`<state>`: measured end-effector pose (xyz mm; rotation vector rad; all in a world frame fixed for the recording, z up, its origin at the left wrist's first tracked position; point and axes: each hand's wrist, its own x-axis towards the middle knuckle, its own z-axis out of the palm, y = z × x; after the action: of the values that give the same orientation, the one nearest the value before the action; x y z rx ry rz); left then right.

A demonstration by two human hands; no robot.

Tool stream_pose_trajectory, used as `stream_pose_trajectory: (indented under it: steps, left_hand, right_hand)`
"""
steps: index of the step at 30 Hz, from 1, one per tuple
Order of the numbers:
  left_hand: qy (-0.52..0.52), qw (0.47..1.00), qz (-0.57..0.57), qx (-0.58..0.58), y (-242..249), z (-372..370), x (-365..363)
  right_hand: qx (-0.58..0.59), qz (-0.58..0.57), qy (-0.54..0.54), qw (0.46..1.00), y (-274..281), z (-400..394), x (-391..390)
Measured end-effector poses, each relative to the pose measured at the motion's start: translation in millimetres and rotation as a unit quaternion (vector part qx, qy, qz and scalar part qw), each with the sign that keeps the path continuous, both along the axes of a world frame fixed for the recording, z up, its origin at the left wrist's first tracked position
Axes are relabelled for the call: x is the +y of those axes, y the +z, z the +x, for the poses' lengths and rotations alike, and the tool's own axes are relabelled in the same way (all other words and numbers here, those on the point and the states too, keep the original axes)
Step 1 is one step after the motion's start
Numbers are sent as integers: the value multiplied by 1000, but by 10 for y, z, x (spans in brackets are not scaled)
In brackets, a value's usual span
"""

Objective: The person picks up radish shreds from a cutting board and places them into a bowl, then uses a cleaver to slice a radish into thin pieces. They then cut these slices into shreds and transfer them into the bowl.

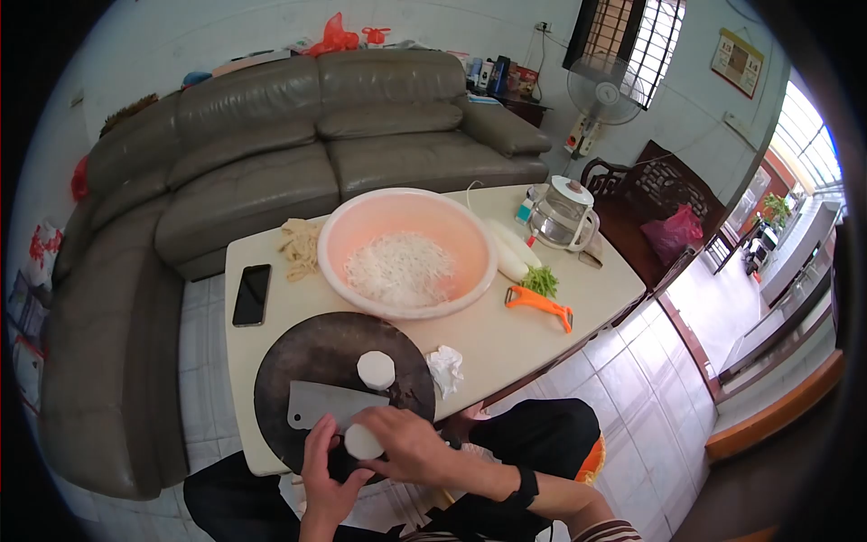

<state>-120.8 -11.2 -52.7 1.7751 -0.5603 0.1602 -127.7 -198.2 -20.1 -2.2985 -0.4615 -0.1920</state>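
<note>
My right hand (406, 444) grips a round white radish piece (363, 443) over the near edge of the dark round chopping board (298, 348). Beside it on the left, my left hand (330, 470) has its fingers apart, thumb near the piece, with nothing held. A cleaver (330, 404) lies flat on the board just beyond my hands. Another round white radish piece (376, 370) rests farther back on the board. Behind the board stands a wide pink basin (339, 244) with white shreds (400, 269) in it.
The table (587, 294) also holds a phone (252, 294), peels (300, 248), a crumpled tissue (445, 370), an orange peeler (540, 305), a whole white radish (511, 253) with green tops and a glass kettle (562, 215). A sofa (253, 135) stands behind.
</note>
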Motion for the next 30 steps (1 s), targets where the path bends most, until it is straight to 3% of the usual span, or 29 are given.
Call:
stream_pose_trajectory:
  steps: [1, 3, 5, 8, 11, 13, 15, 23, 27, 30]
  left_hand:
    - [0, 1000, -1, 2, -35, -60, 49]
    - [19, 990, 1, 143, -21, -170, 172]
    - [26, 984, -16, 173, -28, -228, 217]
    - [41, 951, -138, 273, -95, -303, 306]
    - [97, 953, -137, 251, -157, -367, 362]
    - [126, 952, -141, 242, -172, -391, 390]
    - [150, 960, -115, 205, -94, -395, 380]
    - [181, 975, -32, 127, -24, -279, 209]
    - [183, 979, 62, 59, 6, -276, 187]
    - [192, 972, 138, 14, 33, -318, 188]
  right_hand:
    - [-21, -22, 21, 999, -56, -15, 85]
    - [16, -18, 41, 999, -114, -45, 231]
    - [-10, -45, 60, 997, -207, -82, 329]
    - [-26, -60, 92, 994, -219, -145, 373]
    - [-22, -42, 92, 995, -51, -120, 192]
    - [-74, -116, 9, 990, 40, -114, 32]
    - [-56, -200, -37, 978, 51, -110, -120]
    - [-11, -302, -29, 953, -159, -94, -66]
    - [21, -215, -53, 975, -173, -33, -51]
    - [-27, -79, -62, 995, -37, -52, -133]
